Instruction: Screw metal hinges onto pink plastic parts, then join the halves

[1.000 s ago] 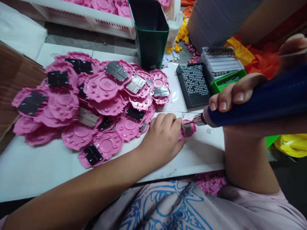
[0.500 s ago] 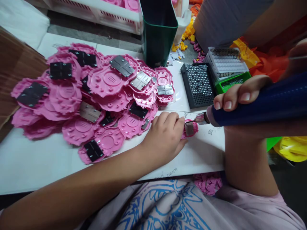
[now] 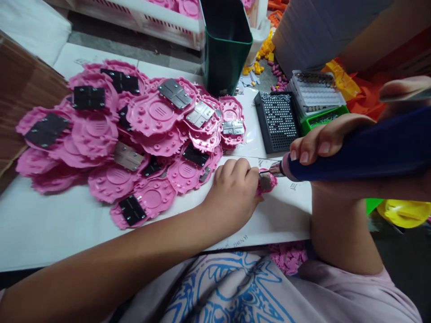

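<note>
My left hand (image 3: 235, 193) is closed on a small pink plastic casing (image 3: 267, 184) with a metal plate on it; most of the casing is hidden under my fingers. In my right hand (image 3: 323, 139) is a blue electric screwdriver (image 3: 357, 152), lying nearly level. Its thin bit reaches the plate beside my left fingers; whether it sits on a screw is too small to tell. To the left of my left hand lies a heap of pink casings (image 3: 158, 110), many with black or silver plates screwed on.
A black screw tray (image 3: 278, 128) full of small screws stands beyond the screwdriver, with a green tray (image 3: 323, 119) and a clear box (image 3: 314, 85) beside it. A dark green bin (image 3: 227, 58) rises behind the heap. Cardboard (image 3: 32, 94) borders the left.
The screwdriver and my right hand have shifted slightly left and tilted a little. My left hand keeps its hold on the casing. The view has moved slightly.
</note>
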Tool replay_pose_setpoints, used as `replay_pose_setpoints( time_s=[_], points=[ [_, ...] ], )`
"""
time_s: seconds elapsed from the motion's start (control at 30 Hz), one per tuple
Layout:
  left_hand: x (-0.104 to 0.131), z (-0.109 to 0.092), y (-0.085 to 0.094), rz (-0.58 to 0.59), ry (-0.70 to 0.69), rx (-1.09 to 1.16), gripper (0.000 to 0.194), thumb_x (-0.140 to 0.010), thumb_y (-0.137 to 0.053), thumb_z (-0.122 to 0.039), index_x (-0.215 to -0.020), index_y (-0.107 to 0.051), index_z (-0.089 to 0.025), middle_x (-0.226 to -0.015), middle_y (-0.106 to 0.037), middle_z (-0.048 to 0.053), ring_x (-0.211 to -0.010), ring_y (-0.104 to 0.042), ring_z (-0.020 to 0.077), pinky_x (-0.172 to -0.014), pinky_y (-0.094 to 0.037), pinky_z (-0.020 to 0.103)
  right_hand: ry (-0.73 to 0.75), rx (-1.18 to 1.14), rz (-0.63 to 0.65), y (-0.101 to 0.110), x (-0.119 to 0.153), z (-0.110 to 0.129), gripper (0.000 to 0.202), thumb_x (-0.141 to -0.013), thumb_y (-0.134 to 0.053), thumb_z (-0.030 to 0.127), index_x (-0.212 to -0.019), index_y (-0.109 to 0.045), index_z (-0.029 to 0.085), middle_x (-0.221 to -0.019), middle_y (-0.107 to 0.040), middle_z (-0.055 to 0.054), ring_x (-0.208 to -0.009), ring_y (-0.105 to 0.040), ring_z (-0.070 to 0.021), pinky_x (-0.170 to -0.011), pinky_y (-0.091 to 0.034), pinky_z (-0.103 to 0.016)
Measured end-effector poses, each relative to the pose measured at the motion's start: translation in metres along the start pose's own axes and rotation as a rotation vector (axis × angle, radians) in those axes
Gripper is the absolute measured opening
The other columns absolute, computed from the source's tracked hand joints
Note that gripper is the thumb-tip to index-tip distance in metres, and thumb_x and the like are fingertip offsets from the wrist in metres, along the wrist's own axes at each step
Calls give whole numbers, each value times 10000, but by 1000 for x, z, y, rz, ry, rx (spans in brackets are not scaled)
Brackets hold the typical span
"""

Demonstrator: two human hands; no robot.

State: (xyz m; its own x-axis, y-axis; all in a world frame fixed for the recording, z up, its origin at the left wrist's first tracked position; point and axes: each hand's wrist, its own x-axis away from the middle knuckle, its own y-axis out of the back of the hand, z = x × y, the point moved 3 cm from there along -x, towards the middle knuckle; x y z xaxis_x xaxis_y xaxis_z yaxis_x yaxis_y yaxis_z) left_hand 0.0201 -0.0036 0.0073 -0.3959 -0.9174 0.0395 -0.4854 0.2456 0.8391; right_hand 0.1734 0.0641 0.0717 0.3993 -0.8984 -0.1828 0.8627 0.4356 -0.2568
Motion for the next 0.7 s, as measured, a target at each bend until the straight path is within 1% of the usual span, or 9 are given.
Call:
replay_pose_setpoints(
  time_s=[0.07,0.13,0.2,0.27,0.37,0.4,0.47,0.6,0.7],
  points=[
    [0,-1,0,-4,11,2,379,-796,-615,-311,-1123,-558,-130,-1036,-513,118,-964,-424,290,-817,-383,422,71,150,-12,-7,-3,-3,420,-681,-690,538,-971,-671,234,-694,-611,-47,-588,-592,-266,-606,-507,-460],
    [0,-2,0,-5,24,2,370,-801,-607,-315,-1121,-561,-135,-1021,-507,119,-958,-421,289,-814,-382,423,194,214,-27,-14,-8,-6,381,-760,-571,585,-753,-703,227,-592,-556,-28,-472,-536,-214,-493,-483,-410],
    [0,-2,1,2,37,5,358,-807,-597,-320,-1114,-565,-138,-999,-503,118,-946,-421,286,-807,-383,421,282,194,-30,-21,-11,-7,435,-761,-530,621,-614,-678,239,-519,-511,-17,-396,-488,-187,-407,-434,-375],
    [-1,-3,2,4,40,8,346,-808,-592,-325,-1099,-572,-140,-987,-497,116,-941,-421,284,-806,-384,421,240,194,-10,-25,-14,-7,414,-701,-587,635,-581,-663,246,-512,-513,-13,-402,-500,-189,-402,-427,-370],
    [-2,-2,3,4,31,11,334,-804,-592,-318,-1083,-581,-136,-986,-492,115,-939,-424,281,-807,-387,419,108,257,34,-26,-15,-3,403,-640,-652,626,-645,-695,226,-568,-559,-28,-485,-556,-218,-479,-482,-395],
    [-2,-2,3,4,26,11,335,-804,-591,-315,-1085,-582,-132,-986,-492,114,-936,-426,280,-807,-389,418,100,261,42,-25,-14,-2,413,-641,-651,627,-701,-709,222,-585,-571,-29,-498,-564,-225,-493,-495,-404],
    [-2,0,3,7,10,14,353,-805,-592,-323,-1098,-581,-125,-985,-495,113,-936,-429,280,-810,-394,416,153,208,46,-22,-13,1,422,-659,-633,630,-808,-714,243,-586,-577,-17,-477,-559,-223,-474,-492,-403],
    [-1,4,0,-18,-32,28,427,-798,-615,-359,-1148,-564,-119,-1014,-505,113,-962,-428,278,-843,-394,415,214,136,-61,-7,-11,7,384,-696,-607,601,-938,-674,311,-591,-576,9,-467,-523,-203,-473,-481,-384],
    [0,6,-2,-60,-59,29,488,-787,-637,-371,-1193,-544,-116,-1029,-511,115,-962,-430,272,-854,-393,413,223,96,-135,7,-12,14,398,-624,-699,521,-971,-638,336,-653,-593,19,-557,-550,-205,-552,-525,-390]
  ],
)
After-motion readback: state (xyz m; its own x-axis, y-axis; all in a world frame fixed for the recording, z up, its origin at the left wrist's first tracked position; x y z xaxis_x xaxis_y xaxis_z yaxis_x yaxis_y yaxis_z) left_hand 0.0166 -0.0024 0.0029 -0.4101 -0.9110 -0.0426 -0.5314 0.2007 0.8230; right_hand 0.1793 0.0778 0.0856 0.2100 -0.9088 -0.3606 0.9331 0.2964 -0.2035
